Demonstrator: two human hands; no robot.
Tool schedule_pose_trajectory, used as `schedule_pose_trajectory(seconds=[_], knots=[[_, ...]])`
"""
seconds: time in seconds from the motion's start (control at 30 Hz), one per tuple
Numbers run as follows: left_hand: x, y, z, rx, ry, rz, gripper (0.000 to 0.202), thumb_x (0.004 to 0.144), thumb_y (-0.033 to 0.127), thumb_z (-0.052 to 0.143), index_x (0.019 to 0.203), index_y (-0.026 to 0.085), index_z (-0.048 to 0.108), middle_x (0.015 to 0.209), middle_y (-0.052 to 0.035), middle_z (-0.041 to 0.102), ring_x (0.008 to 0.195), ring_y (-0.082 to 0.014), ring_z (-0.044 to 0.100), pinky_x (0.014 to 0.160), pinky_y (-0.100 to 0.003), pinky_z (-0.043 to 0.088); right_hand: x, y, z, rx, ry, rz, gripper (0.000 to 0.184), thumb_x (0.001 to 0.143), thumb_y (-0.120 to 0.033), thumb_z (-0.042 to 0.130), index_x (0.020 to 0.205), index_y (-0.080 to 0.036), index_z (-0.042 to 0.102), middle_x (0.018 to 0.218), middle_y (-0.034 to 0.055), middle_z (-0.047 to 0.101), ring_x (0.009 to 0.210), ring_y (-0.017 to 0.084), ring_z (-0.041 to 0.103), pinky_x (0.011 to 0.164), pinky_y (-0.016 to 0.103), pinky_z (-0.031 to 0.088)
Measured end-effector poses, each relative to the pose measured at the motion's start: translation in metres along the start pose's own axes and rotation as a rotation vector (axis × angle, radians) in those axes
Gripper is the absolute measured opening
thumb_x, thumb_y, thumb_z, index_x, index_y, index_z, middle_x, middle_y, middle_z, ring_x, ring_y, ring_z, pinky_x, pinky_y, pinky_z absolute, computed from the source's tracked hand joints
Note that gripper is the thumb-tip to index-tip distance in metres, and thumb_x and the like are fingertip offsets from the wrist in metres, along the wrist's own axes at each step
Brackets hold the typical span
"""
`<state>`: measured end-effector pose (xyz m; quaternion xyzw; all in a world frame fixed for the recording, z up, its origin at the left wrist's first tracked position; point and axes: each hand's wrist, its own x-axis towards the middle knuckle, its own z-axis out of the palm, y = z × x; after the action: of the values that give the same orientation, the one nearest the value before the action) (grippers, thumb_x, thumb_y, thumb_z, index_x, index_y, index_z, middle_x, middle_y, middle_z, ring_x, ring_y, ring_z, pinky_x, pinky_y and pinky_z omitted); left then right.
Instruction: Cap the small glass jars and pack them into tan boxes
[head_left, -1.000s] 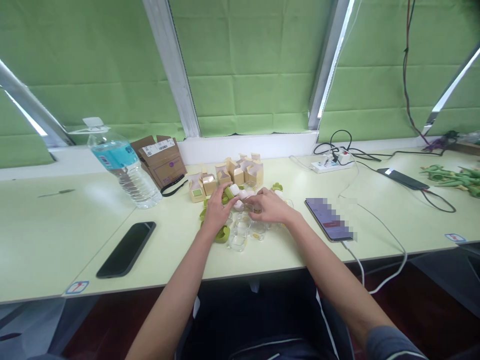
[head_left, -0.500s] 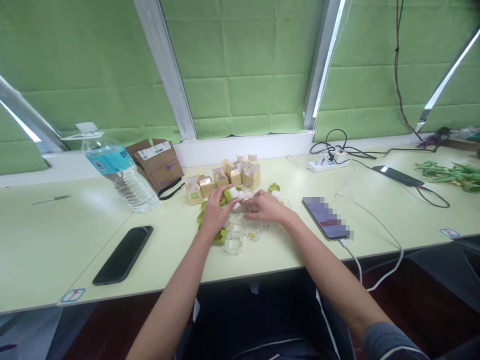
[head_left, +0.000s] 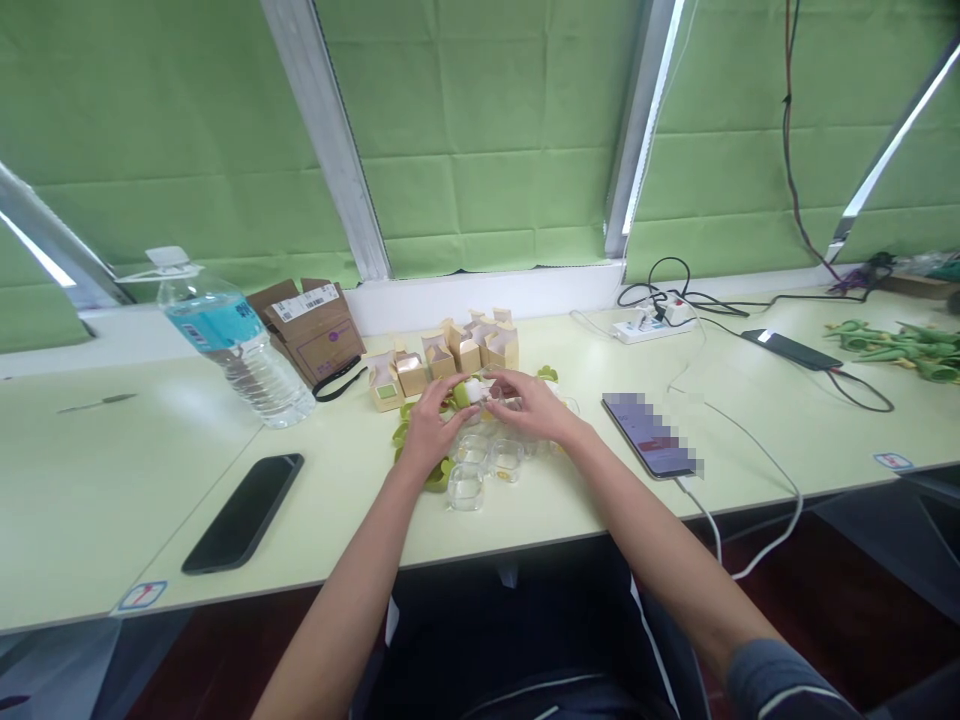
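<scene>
My left hand [head_left: 431, 432] pinches a small green cap [head_left: 460, 396] with a white piece [head_left: 474, 390] pointing to the right. Facing it, my right hand [head_left: 531, 404] has its thumb and index finger curled round a small clear plastic container [head_left: 493, 392], partly hidden by the fingers. The two parts meet or nearly meet; I cannot tell which. Below my hands, several clear containers [head_left: 466, 487] lie in a cluster. Green flower-shaped caps [head_left: 438, 476] are beside and under my left hand, and another green cap [head_left: 547, 374] lies beyond my right hand.
Small open cardboard boxes [head_left: 411, 372] stand behind my hands. A large water bottle [head_left: 238, 345] and a brown carton [head_left: 319, 335] are at left, near a dark phone [head_left: 244, 512]. On the right are a charging phone [head_left: 649, 436], a power strip [head_left: 651, 328] and a black power bank [head_left: 791, 350].
My right hand has risen from the clear containers and closed on one, bringing it up to the white piece. My left hand still holds the green cap, now turned more sideways.
</scene>
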<state>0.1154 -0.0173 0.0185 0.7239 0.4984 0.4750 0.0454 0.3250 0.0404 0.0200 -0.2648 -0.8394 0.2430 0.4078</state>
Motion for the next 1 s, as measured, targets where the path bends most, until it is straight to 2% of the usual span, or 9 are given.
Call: schedule_pose_trajectory(seconds=[0.13, 0.37, 0.57, 0.77, 1.0], knots=[[0.0005, 0.0008, -0.0004, -0.042, 0.004, 0.023, 0.044, 0.085, 0.045, 0.073, 0.124, 0.026, 0.065, 0.117, -0.0067, 0.07, 0.099, -0.0228, 0.066, 0.089, -0.038, 0.054, 0.0003, -0.0009, 0.0009, 0.083, 0.007, -0.028, 0.046, 0.094, -0.04, 0.063, 0.136, -0.022, 0.058, 0.118, 0.0092, 0.071, 0.101, 0.019, 0.07, 0.093, 0.036, 0.058], [0.0003, -0.0001, -0.0006, -0.06, -0.016, 0.061, 0.044, 0.083, 0.045, 0.076, 0.122, 0.027, 0.068, 0.116, -0.0065, 0.071, 0.099, -0.0223, 0.066, 0.087, -0.038, 0.056, 0.0019, 0.0019, 0.0015, 0.039, 0.059, -0.078, 0.04, 0.096, -0.042, 0.062, 0.133, -0.025, 0.062, 0.126, 0.0076, 0.071, 0.113, 0.022, 0.068, 0.096, 0.038, 0.057], [0.0, 0.0002, -0.001, -0.065, -0.055, 0.109, 0.043, 0.083, 0.04, 0.076, 0.124, 0.028, 0.068, 0.117, -0.006, 0.071, 0.102, -0.0222, 0.066, 0.087, -0.038, 0.056, 0.002, 0.0011, 0.0014, 0.013, 0.056, -0.072, 0.04, 0.095, -0.044, 0.063, 0.131, -0.026, 0.064, 0.127, 0.0065, 0.071, 0.112, 0.022, 0.069, 0.094, 0.036, 0.057], [-0.0002, 0.002, -0.0013, -0.056, -0.074, 0.113, 0.042, 0.082, 0.04, 0.078, 0.121, 0.027, 0.069, 0.115, -0.0065, 0.072, 0.098, -0.0227, 0.067, 0.086, -0.039, 0.056, 0.0034, 0.0011, 0.0034, 0.035, 0.035, -0.067, 0.039, 0.095, -0.043, 0.064, 0.129, -0.025, 0.065, 0.127, 0.0069, 0.071, 0.113, 0.022, 0.069, 0.096, 0.037, 0.058], [0.0, 0.0034, -0.0021, -0.092, -0.093, 0.162, 0.044, 0.081, 0.04, 0.079, 0.122, 0.025, 0.068, 0.117, -0.0082, 0.071, 0.103, -0.0229, 0.067, 0.083, -0.037, 0.058, 0.0035, 0.0021, 0.0068, 0.08, 0.042, -0.052, 0.038, 0.094, -0.043, 0.065, 0.126, -0.024, 0.066, 0.124, 0.0074, 0.072, 0.111, 0.022, 0.07, 0.095, 0.038, 0.059]])
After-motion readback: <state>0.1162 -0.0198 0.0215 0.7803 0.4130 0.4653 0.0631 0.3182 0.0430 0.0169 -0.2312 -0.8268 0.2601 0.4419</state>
